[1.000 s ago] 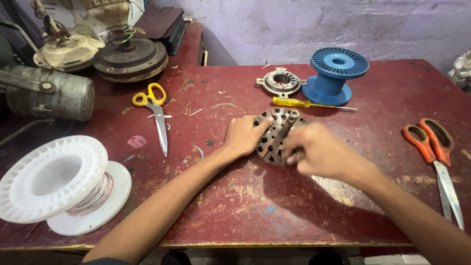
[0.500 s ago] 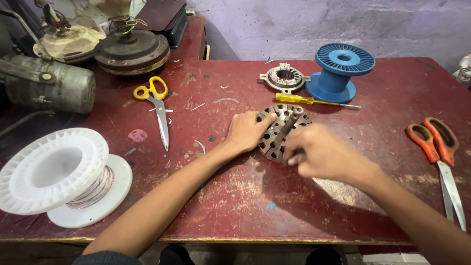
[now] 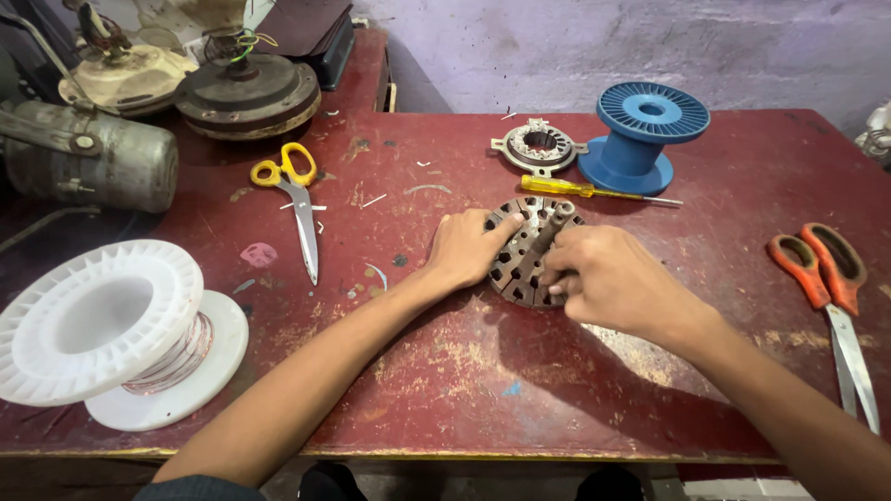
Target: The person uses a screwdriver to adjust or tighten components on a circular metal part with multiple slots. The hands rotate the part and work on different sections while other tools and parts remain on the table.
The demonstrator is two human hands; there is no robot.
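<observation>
At the middle of a worn red bench, the left hand and right hand both grip a slotted metal stator core, fingers curled around its edges, near a yellow screwdriver.

No packages, labels, signs or screens can be made out anywhere in this view.
</observation>
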